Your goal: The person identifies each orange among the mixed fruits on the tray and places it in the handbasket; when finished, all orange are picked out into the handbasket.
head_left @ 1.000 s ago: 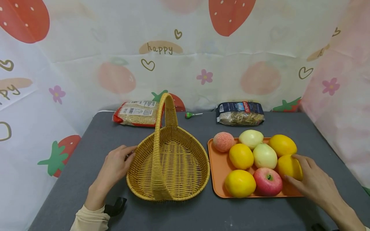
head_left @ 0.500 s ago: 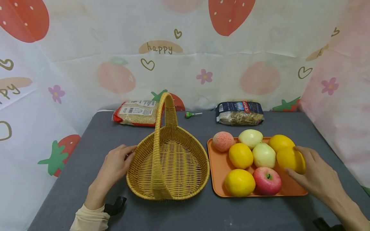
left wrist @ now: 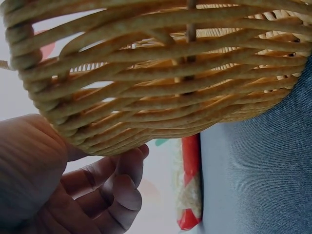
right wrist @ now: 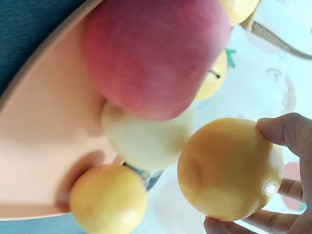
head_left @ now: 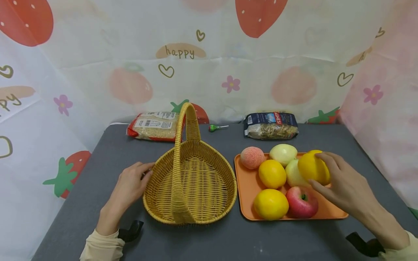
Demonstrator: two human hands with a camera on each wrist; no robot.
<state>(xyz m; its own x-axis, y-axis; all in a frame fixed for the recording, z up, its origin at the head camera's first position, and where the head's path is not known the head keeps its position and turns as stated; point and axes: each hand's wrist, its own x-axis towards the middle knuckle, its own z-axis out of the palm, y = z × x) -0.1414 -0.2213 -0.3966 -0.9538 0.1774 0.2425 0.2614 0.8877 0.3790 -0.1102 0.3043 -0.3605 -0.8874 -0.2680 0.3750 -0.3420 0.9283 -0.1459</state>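
Yellow fruit, head view: in the right hand over the tray's far right; far packet reads "AGNESI", backdrop "happy". Left wrist: left hand at basket, cannot tell if gripping. Right wrist: the hand, spread wide, pinches the fruit.

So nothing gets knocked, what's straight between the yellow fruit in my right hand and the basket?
In the head view, the tray, with a pale fruit, then another yellow fruit nearer the basket. The pink fruit sits farther back.
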